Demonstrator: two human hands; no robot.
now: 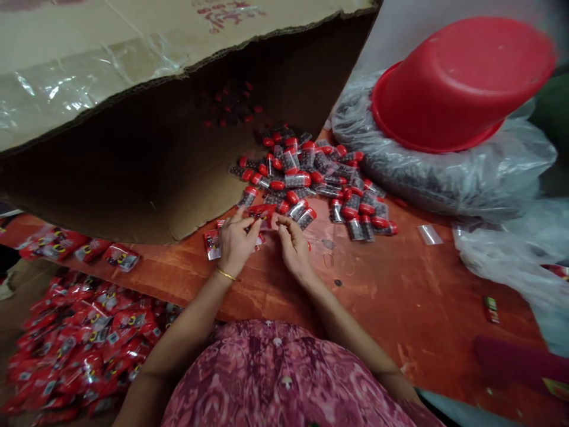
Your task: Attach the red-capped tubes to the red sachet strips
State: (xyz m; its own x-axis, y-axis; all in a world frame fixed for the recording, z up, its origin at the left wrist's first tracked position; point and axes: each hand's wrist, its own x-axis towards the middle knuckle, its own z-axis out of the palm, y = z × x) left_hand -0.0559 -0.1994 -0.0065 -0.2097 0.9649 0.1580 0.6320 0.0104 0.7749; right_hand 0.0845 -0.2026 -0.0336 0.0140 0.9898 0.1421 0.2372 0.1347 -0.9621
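My left hand [235, 240] and my right hand [293, 243] meet over a red wooden table [400, 284]. Both pinch a small red packet [265, 217] between their fingertips. Under my left hand lies another red packet [212, 244]. Just beyond my hands a heap of small clear vials with red caps [311, 178] spreads across the table and into the mouth of a tipped cardboard box [133, 160]. My left wrist carries a thin gold bangle.
A red plastic basin [462, 77] rests upside down on a clear bag of dark contents [444, 172] at the right. Filled red packets [80, 249] lie at the table's left edge, and many more are piled on the floor [84, 344]. An empty clear sleeve [430, 234] lies right.
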